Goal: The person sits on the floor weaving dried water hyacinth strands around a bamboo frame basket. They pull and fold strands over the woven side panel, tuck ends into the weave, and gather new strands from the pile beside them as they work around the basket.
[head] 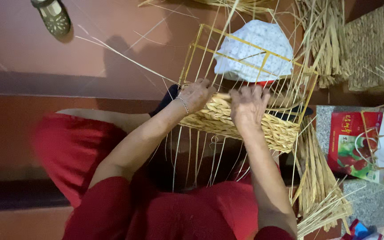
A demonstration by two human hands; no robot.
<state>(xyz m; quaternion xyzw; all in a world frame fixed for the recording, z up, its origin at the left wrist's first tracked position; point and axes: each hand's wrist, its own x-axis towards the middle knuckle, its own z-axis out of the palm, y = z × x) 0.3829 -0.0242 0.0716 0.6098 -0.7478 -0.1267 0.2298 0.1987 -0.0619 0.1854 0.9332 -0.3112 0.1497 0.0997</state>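
A yellow wire frame [245, 44] rests on my lap, with a band of woven straw [245, 126] across its lower part. My left hand [196, 94], a thin bracelet on its wrist, grips a straw strand at the top edge of the woven band. My right hand [248, 106] pinches the straw [222, 97] right beside it, fingers closed on the weave. Loose straw strands hang down from the band over my red clothes. A white patterned cloth [256, 51] lies behind the frame's bars.
Bundles of dry straw lie at the right [321, 178] and top right [325, 40]. A woven mat [370, 49] is at the far right. A red and white printed bag [363, 144] sits on a grey ledge. A sandal [52, 17] lies on the red floor.
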